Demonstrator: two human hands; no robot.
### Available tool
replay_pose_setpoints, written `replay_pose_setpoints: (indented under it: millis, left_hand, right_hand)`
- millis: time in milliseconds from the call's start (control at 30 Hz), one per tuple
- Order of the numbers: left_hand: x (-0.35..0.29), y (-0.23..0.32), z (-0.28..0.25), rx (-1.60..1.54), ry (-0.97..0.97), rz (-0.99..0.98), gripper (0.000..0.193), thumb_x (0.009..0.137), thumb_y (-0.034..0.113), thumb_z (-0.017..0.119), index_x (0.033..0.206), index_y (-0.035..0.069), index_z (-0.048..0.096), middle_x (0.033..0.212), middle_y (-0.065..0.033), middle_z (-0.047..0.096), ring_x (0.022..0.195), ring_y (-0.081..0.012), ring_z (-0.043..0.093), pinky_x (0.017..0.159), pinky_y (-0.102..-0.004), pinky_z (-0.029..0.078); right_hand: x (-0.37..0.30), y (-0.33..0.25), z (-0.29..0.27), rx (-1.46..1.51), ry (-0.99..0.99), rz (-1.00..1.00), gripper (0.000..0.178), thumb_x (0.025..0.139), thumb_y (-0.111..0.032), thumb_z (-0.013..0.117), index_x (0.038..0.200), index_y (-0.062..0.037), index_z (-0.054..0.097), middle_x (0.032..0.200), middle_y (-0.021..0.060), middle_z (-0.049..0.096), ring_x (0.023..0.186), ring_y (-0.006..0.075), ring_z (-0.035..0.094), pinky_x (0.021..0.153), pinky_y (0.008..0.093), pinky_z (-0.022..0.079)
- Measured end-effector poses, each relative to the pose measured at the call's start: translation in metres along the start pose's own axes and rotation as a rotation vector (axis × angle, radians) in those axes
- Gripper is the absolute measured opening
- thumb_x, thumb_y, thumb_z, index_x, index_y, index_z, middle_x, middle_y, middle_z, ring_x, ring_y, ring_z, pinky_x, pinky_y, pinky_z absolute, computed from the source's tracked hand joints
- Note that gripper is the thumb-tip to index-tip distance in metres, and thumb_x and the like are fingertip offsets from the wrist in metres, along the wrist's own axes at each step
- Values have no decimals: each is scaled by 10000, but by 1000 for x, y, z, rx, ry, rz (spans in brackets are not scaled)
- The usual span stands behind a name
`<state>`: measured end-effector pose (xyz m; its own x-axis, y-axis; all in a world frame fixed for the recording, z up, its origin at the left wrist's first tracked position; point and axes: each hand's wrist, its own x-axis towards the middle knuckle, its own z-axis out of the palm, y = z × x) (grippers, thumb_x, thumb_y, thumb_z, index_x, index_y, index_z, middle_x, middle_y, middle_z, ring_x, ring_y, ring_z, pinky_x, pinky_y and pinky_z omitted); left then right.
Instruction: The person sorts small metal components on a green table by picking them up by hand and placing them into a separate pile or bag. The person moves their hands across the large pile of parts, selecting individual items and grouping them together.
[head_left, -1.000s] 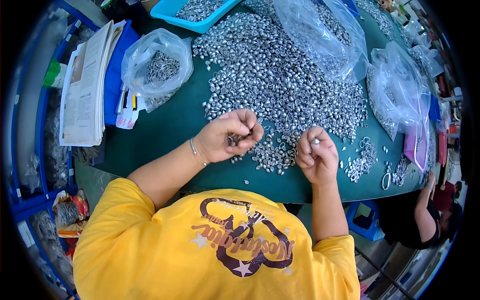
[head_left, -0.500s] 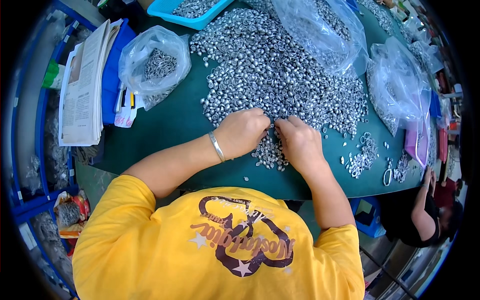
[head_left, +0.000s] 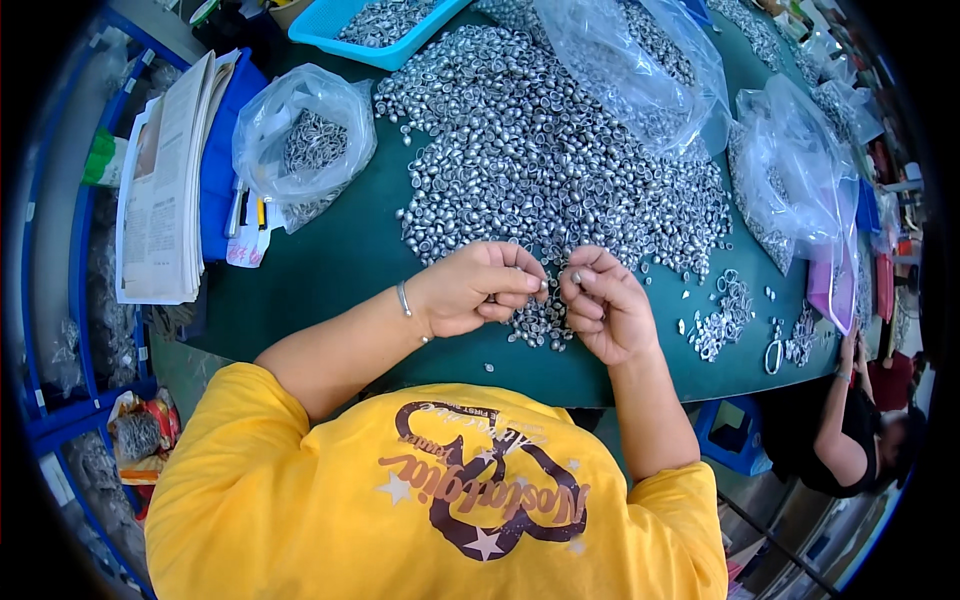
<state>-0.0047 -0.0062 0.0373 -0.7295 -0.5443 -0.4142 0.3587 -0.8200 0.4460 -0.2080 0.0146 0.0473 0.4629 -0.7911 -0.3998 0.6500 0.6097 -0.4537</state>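
Observation:
A wide heap of small silver dome-shaped metal pieces [head_left: 560,160] covers the middle of the green table [head_left: 330,300]. My left hand [head_left: 480,288] is over the heap's near edge, thumb and forefinger pinched on a small silver metal piece. Facing it, my right hand [head_left: 606,300] pinches another small silver metal piece between thumb and forefinger, the other fingers curled. Between and below the hands lies a smaller pile of silver pieces [head_left: 538,322]. A silver bangle [head_left: 403,298] circles my left wrist.
A clear bag of metal parts [head_left: 305,140] stands at left beside newspapers [head_left: 165,190] on a blue bin. At the back are a light-blue basket [head_left: 385,50] and a plastic bag [head_left: 640,70]. Loose links [head_left: 722,315] lie at right; another person [head_left: 850,430] sits beyond.
Both hands have drawn slightly nearer to me and turned, so the pinched fingers now show. They are a little farther apart, each with a small piece visible at its fingertips.

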Motion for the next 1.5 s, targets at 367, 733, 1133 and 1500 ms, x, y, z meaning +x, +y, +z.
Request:
replay_pose_setpoints:
  millis: [367,733,1133,1500]
  left_hand:
    - [-8,-1,9,-130,3,-36,173,838,-33,481,980,7,570,837,-100,576,509,-31,375,403,-132,280]
    - [-3,0,10,1655,196,630,80,719,110,671,785,65,667,674,-77,547,628,-214,569,581,-303,468]
    - [-11,-10,8,1668,350,700,97,706,69,676,789,44,633,697,-86,537,629,-244,558,574,-324,456]
    - [-21,-10,0,1745,349,695,131,695,50,684,816,38,634,738,-94,545,655,-255,565,599,-329,459]
  right_hand:
    - [-7,2,-3,124,-223,-5,177,793,20,480,962,11,534,817,168,592,455,68,382,382,166,291]
    - [-23,16,0,-1784,257,-571,80,748,-117,640,788,-52,662,710,112,613,625,286,596,564,346,482]
    - [-21,20,-2,-1892,311,-711,78,752,-133,635,809,-87,662,665,73,579,595,270,581,528,362,472]
    - [-14,25,7,-1877,325,-709,81,763,-111,619,828,-79,654,682,77,583,606,272,584,536,359,478]
